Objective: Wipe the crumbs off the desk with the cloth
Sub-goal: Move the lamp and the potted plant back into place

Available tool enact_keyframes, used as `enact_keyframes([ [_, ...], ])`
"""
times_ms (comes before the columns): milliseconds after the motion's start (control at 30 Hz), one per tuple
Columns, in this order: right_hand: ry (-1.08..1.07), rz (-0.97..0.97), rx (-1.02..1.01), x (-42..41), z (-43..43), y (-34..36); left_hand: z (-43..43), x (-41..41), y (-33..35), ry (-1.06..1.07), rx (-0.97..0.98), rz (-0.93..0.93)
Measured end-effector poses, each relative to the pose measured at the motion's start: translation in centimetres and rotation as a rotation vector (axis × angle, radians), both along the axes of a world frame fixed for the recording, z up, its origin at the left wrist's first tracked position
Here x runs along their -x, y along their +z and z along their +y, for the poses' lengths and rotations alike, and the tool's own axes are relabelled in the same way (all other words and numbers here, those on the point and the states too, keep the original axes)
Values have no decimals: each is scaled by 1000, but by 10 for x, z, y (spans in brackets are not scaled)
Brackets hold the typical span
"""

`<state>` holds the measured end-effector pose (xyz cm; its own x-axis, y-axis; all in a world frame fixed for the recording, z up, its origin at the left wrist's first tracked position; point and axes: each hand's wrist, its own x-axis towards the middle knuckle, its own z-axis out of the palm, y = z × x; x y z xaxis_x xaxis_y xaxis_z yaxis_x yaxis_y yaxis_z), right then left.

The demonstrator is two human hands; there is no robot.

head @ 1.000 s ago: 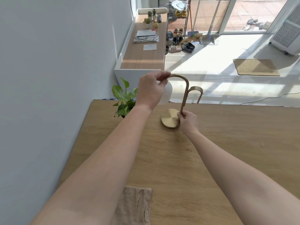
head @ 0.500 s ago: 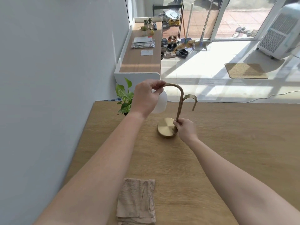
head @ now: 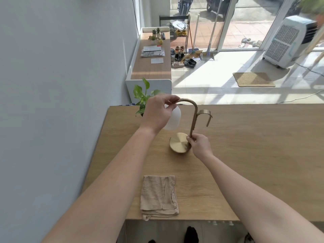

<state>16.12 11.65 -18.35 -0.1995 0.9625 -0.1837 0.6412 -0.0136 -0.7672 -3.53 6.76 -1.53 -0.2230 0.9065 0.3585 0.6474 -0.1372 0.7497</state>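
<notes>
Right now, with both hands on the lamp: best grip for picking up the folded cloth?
Take the cloth at its near edge, which overhangs the desk front: fingers can likely slip under the stacked folds there and pinch from the person's side. It lies flat elsewhere, so a top-down pinch looks harder. Both the left hand and right hand grip the lamp.

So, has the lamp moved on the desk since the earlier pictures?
Yes. The lamp has come toward the person: its base is now farther from the far edge of the desk and closer to the cloth.

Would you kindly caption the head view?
Both hands grip a brass lamp on the desk; the folded cloth lies untouched.
</notes>
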Motion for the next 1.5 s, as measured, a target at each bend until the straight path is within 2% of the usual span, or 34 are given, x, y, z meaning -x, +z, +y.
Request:
enact_keyframes([
  [467, -71, -9, 31, -37, -26, -14, -34, -21, -5, -42, 64, -31],
  [900, -37, -29, 19, -42, -29, -14, -35, -29, -6, -89, 77, -26],
  [1200, -76, 22, 73, -46, -31, -18, -30, -30, -5, -137, 156, -116],
  [1300, -72, -28, 78, -45, -31, -15, -31, -28, -4, -155, 175, -170],
  [1400, -90, -196, 58, -44, -34, -7, -33, -23, -3, -145, 169, -247],
  [1500, -116, -269, 32, -43, -47, 1, -38, -12, -7, -23, 124, -352],
])
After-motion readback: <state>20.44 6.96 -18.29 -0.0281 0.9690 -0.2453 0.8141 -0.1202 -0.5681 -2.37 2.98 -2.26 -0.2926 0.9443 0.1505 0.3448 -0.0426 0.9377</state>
